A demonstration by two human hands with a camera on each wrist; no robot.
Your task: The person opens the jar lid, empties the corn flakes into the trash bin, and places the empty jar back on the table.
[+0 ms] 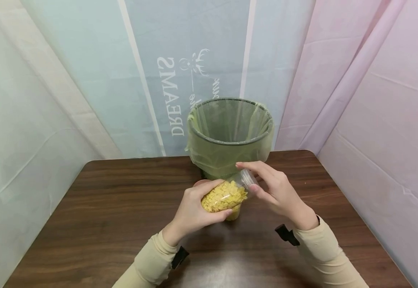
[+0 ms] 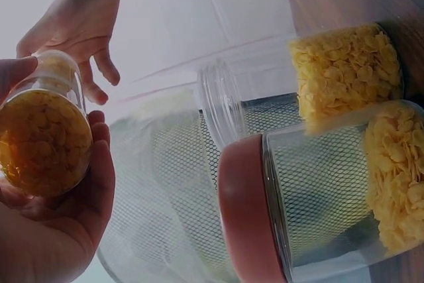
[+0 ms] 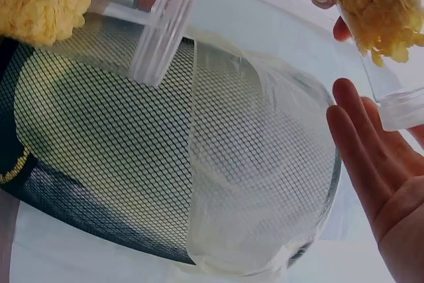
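Note:
My left hand point(image 1: 198, 204) grips a clear jar point(image 1: 227, 196) of yellow flakes, fingers curled round its body. The jar is tilted, its clear ribbed top point(image 1: 247, 178) toward the right. Beside that top is my right hand point(image 1: 275, 188), thumb near its lower edge. In the right wrist view the right fingers point(image 3: 358, 137) are nearly straight, close to the jar's top. In the left wrist view the jar's bottom point(image 2: 43, 144) faces the camera. Two more flake jars stand below: one with a pink lid point(image 2: 245, 210), another with a clear ribbed top point(image 2: 222, 104).
Behind the jars stands a mesh bin point(image 1: 230, 142) lined with a thin pale-green bag point(image 1: 212, 154), its mouth facing up. All stand on a dark wooden table point(image 1: 122, 208). Pale curtains point(image 1: 86, 60) hang at the back and both sides.

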